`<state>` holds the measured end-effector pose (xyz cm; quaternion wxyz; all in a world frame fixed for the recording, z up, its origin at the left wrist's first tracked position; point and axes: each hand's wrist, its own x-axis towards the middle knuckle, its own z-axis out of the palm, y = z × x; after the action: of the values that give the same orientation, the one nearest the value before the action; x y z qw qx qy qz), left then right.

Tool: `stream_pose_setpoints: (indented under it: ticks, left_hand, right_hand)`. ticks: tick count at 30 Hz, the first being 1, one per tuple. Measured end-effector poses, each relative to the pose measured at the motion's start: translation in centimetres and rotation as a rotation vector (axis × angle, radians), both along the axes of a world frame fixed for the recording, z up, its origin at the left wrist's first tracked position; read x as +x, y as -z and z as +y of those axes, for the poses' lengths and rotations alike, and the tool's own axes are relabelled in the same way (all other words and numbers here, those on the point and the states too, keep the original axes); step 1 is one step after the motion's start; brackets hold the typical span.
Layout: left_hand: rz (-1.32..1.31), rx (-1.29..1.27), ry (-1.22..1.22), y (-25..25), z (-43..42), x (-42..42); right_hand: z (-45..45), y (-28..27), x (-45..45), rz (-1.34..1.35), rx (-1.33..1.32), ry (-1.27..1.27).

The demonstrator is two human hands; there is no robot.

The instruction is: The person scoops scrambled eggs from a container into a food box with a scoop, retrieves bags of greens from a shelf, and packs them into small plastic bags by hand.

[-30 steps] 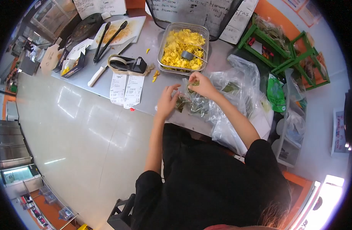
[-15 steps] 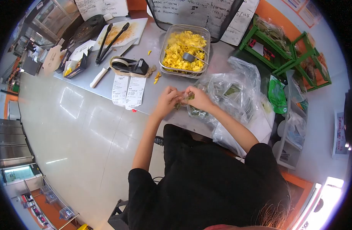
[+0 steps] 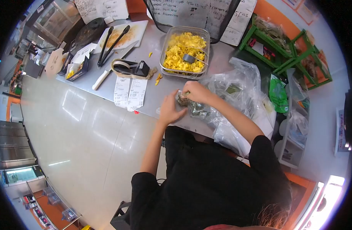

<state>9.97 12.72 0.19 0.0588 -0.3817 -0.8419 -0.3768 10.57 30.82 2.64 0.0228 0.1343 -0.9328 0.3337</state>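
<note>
A small clear container or packet with greenish-brown contents [image 3: 181,99] sits at the table's front edge, between my hands. My left hand [image 3: 170,109] is beside it on the left, thumb held away and fingers stretched along its side. Over its top right, my right hand [image 3: 197,92] has its fingers bent together, with a bit of green at the tips; what they pinch is too small to name. Under and right of my right forearm lies a large clear plastic bag [image 3: 243,90] with green leaves [image 3: 199,110] in and beside it.
Ahead stands a clear tub of yellow food [image 3: 163,63] with a scoop [image 3: 189,58]. To the left are a tape dispenser [image 3: 142,69], receipts [image 3: 135,93], a white-handled knife [image 3: 101,79] and black tongs [image 3: 103,53] on a cutting board [image 3: 137,28]. Green crates [image 3: 272,57] stand right.
My hands were close together at the fingertips. Now the left has opened and lowered slightly beside the small container, while the right has turned with its fingers bent down over it.
</note>
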Motion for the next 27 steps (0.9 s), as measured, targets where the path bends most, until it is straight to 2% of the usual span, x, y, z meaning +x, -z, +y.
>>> stream_pose_setpoints:
  ticks: [1,3,6,12,18,21,22,24,26,27]
  left_hand:
    - [-0.033,-0.112,-0.027,-0.3,0.5,0.4]
    - [-0.008,-0.062,-0.066,1.2,1.7,0.3]
    - [0.009,-0.042,-0.104,1.9,2.8,-0.2]
    - [0.049,0.054,-0.155,1.9,3.2,-0.4]
    - [0.064,0.021,-0.157,2.7,3.5,-0.6]
    - [-0.019,0.031,-0.185,2.9,3.4,-0.5]
    - [-0.060,0.042,-0.196,2.9,3.4,-0.5]
    - [0.033,0.176,-0.150,3.3,3.3,-0.9]
    - [-0.082,0.310,-0.159,2.8,3.1,-0.7]
    - [-0.245,0.377,-0.189,2.3,3.0,-0.1]
  right_hand:
    - [0.2,0.0,-0.3,-0.080,0.090,-0.039]
    - [-0.1,-1.7,-0.8,-0.242,0.271,-0.124]
    - [-0.4,-3.9,-1.3,-0.304,0.393,-0.227]
    - [0.1,-2.8,-3.7,-0.258,0.359,-0.171]
    - [-0.1,-5.3,-4.9,-0.462,0.449,-0.286]
    - [0.7,-4.0,-5.1,-0.253,0.434,-0.397]
    - [1.0,-3.7,-5.1,-0.241,0.384,-0.344]
    - [0.6,-5.6,-4.3,-0.215,0.284,-0.241]
    - [0.5,-6.4,-3.8,-0.258,0.156,-0.219]
    - [0.6,-6.5,-3.6,-0.280,0.091,-0.208]
